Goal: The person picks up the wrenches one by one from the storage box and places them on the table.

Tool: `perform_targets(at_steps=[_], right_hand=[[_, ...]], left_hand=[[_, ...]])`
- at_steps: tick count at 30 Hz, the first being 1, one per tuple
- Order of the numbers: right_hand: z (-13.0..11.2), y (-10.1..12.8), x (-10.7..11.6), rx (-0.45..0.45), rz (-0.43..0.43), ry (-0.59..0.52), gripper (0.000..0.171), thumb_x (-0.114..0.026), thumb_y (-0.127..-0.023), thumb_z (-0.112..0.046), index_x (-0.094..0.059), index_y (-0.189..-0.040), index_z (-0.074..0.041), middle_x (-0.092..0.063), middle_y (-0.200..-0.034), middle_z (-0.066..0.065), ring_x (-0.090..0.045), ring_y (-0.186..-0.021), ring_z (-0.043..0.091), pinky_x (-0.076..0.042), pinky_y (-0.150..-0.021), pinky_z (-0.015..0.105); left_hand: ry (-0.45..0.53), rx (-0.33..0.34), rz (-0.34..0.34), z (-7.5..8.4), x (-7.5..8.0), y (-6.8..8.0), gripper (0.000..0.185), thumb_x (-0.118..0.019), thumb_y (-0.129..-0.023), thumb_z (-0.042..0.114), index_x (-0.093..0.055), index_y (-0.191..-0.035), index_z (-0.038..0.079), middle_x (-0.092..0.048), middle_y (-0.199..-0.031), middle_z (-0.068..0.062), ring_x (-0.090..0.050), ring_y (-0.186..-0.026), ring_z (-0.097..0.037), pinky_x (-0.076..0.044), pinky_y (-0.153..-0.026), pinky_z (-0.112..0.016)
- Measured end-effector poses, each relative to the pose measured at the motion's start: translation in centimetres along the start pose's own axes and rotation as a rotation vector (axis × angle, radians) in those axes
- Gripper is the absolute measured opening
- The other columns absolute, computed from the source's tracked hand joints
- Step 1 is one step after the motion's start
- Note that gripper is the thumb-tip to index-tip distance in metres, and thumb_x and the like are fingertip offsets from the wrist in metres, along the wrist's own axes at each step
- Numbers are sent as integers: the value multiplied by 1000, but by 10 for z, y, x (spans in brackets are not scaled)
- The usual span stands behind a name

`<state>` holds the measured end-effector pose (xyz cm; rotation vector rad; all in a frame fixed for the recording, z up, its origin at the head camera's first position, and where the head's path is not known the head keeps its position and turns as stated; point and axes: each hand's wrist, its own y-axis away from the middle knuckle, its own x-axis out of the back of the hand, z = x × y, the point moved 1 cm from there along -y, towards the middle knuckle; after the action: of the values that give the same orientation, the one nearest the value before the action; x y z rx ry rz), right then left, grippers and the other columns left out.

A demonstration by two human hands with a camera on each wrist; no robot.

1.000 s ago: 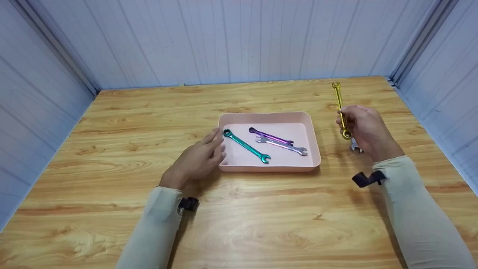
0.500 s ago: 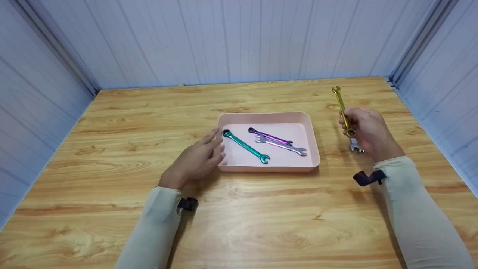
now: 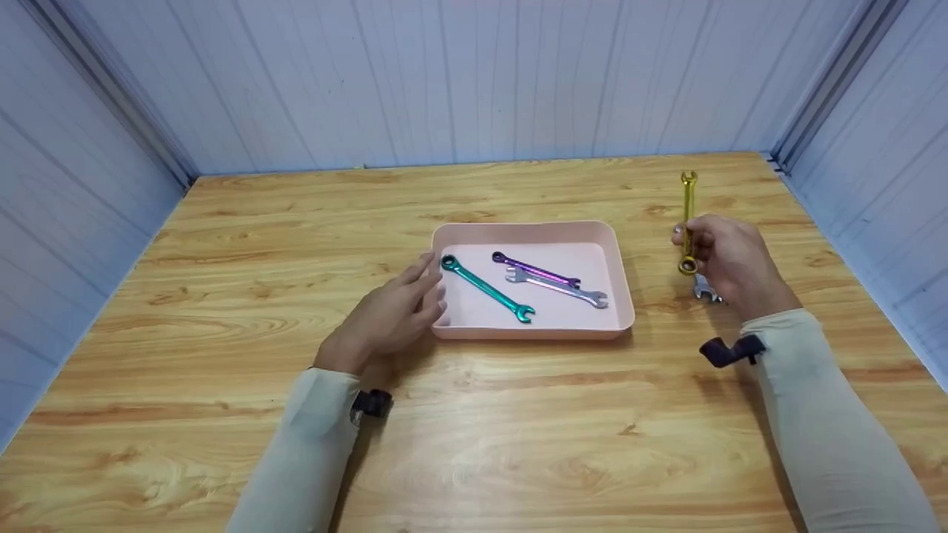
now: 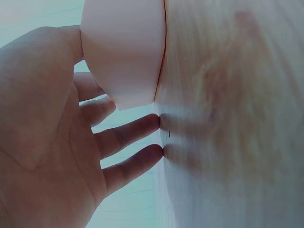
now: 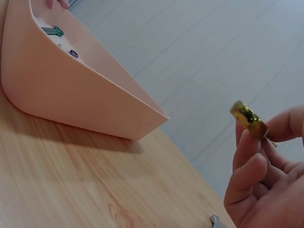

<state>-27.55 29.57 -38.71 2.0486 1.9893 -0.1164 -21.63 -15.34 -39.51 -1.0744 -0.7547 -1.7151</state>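
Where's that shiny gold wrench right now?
In the head view, the gold wrench is pinched in the right hand, held above the wooden table just right of the pink tray, with a silver wrench beneath the hand.

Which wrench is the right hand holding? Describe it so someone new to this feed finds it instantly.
Start at the pink tray in the middle of the wooden table, then look to its right, outside the tray. There the right hand pinches a gold wrench above the table, open end pointing away. It is the only gold one; the green, purple and silver wrenches lie in the tray.
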Motion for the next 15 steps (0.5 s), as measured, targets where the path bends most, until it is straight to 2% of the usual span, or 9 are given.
perform_targets(at_steps=[7,11,15], right_hand=[[1,-3,5,1,23,65,26,-58,-101,-15,-65,-115,6,-71,-83,5,-54,-70,15,-42,-57,25],[3,-4,10,-8,27,94,24,-58,-101,-17,-69,-114,1,-70,-84,6,-54,-73,16,-41,-61,26],[5,-3,15,-38,44,143,28,-57,-102,-18,-65,-119,3,-70,-86,4,-54,-74,15,-42,-61,26]], left_hand=[[4,38,-8,0,-2,0,58,-41,-107,43,-34,-157,17,-12,-167,3,-28,-148,-25,-29,-116,-46],[2,23,-1,1,-1,0,57,-41,-107,42,-35,-157,15,-13,-167,2,-30,-147,-25,-30,-116,-46],[2,9,-2,1,-1,0,57,-41,-107,41,-35,-157,15,-14,-167,2,-30,-147,-26,-30,-116,-46]])
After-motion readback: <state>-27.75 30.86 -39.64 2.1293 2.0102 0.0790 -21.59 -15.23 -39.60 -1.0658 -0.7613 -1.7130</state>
